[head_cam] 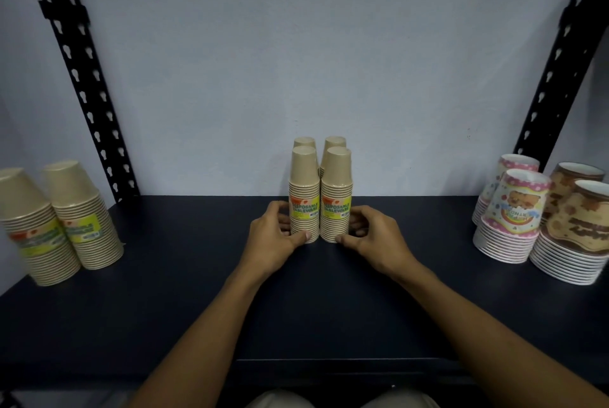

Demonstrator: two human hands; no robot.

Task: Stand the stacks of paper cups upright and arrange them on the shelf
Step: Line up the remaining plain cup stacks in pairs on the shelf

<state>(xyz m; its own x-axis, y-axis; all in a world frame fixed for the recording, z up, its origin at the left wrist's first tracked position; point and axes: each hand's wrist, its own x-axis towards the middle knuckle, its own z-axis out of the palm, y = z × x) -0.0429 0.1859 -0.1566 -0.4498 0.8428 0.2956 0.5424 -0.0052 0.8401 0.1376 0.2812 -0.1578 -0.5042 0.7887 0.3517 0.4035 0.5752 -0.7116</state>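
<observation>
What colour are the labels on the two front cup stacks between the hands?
Yellow, with an orange patch at the top, on the labels of the tan stacks; head view.

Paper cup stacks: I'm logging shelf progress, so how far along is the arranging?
Looks nearly done. Two plain stacks stand upright at the left, four patterned stacks at the right. In hand: the left hand and right hand bracket the bases of the two front centre stacks, side by side before two rear ones. Left: perhaps final squaring; no stack in view lies down.
</observation>
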